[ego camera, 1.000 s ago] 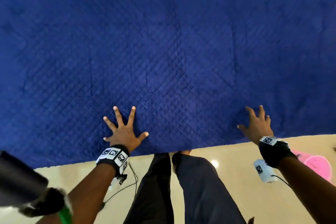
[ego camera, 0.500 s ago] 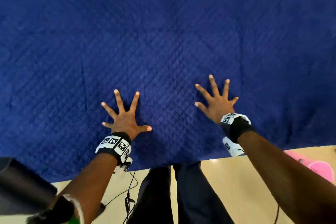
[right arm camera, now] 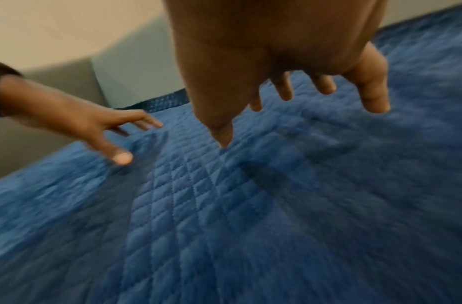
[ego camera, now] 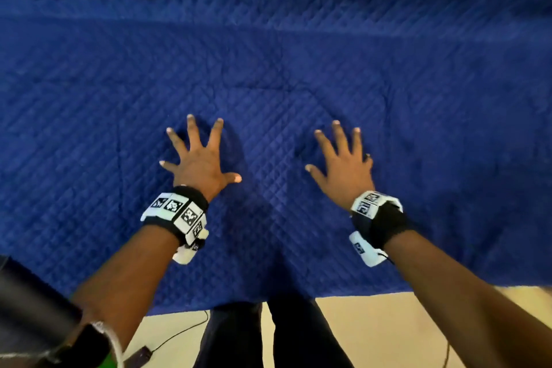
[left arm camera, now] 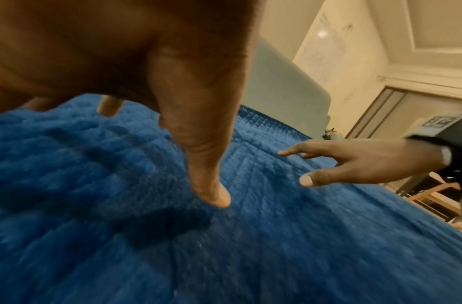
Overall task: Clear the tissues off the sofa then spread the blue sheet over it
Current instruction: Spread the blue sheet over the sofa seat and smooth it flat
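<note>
The blue quilted sheet (ego camera: 298, 75) lies spread flat across the sofa seat and fills most of the head view. My left hand (ego camera: 198, 155) rests palm down on it with fingers splayed, left of centre. My right hand (ego camera: 340, 158) lies a hand's width to the right, also flat with fingers spread. In the left wrist view the left thumb (left arm camera: 211, 193) touches the sheet (left arm camera: 224, 236) and the right hand (left arm camera: 354, 164) hovers low over it. The grey sofa back (right arm camera: 136, 70) shows behind the sheet (right arm camera: 250, 205). No tissues are in view.
The sheet's front edge hangs over the seat onto a cream floor (ego camera: 373, 331), where my dark trouser legs (ego camera: 268, 334) stand. A thin cable (ego camera: 179, 334) trails on the floor at the left. A cream wall and door frame (left arm camera: 380, 61) stand beyond the sofa.
Both hands slid farther up the sheet away from its front edge. The right hand came in from the far right edge to beside the left hand.
</note>
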